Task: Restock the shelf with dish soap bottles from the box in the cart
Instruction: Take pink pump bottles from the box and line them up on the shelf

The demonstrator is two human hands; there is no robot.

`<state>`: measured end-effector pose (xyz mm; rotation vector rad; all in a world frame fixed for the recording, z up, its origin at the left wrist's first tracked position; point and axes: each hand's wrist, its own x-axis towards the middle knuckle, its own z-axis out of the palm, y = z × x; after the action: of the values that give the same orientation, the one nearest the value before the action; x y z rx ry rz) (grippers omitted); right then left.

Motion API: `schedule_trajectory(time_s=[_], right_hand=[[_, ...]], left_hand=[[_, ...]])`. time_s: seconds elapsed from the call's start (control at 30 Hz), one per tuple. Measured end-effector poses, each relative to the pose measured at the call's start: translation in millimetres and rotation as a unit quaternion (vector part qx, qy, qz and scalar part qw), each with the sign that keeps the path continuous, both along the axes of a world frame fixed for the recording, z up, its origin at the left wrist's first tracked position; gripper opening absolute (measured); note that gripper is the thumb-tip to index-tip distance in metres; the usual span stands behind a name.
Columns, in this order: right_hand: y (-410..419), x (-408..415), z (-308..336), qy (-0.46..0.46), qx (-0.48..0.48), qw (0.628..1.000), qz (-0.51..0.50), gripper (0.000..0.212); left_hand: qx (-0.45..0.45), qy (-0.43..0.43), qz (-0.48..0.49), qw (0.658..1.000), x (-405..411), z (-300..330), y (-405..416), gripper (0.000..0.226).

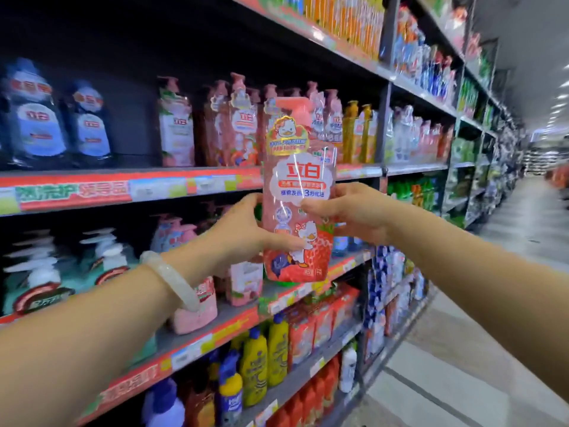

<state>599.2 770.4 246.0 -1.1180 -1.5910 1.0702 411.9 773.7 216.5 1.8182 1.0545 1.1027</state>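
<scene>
I hold a pink dish soap bottle (300, 167) upright in front of the shelving, its label showing a duck and a strawberry and its pump top pink. My left hand (246, 232) grips its lower left side, thumb across the front near the duck. My right hand (348, 211) grips its right side at mid height, thumb on the label. Behind the bottle, on the upper shelf (123, 188), stands a row of similar pink pump bottles (234, 124). The cart and the box are out of view.
Dark blue bottles (55, 118) stand at the left of the same shelf, with a gap beside them. Yellow bottles (358, 134) stand to the right. Lower shelves hold pink packs, white pump bottles (40, 272) and yellow bottles (264, 362). The aisle floor (462, 349) runs away on the right.
</scene>
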Motion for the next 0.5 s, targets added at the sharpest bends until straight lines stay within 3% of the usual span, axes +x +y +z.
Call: schedule_trajectory(time_s=[0.17, 0.3, 0.5], right_hand=[[98, 33, 44, -0.013, 0.043, 0.999, -0.001, 0.02], [165, 49, 82, 0.01, 0.094, 0.995, 0.013, 0.046], [256, 65, 118, 0.04, 0.161, 0.986, 0.018, 0.026]], left_hand=[[0.054, -0.005, 0.001, 0.999, 33, 44, 100, 0.079], [0.091, -0.016, 0.022, 0.995, 55, 83, 169, 0.084], [0.123, -0.01, 0.076, 0.989, 78, 123, 248, 0.085]])
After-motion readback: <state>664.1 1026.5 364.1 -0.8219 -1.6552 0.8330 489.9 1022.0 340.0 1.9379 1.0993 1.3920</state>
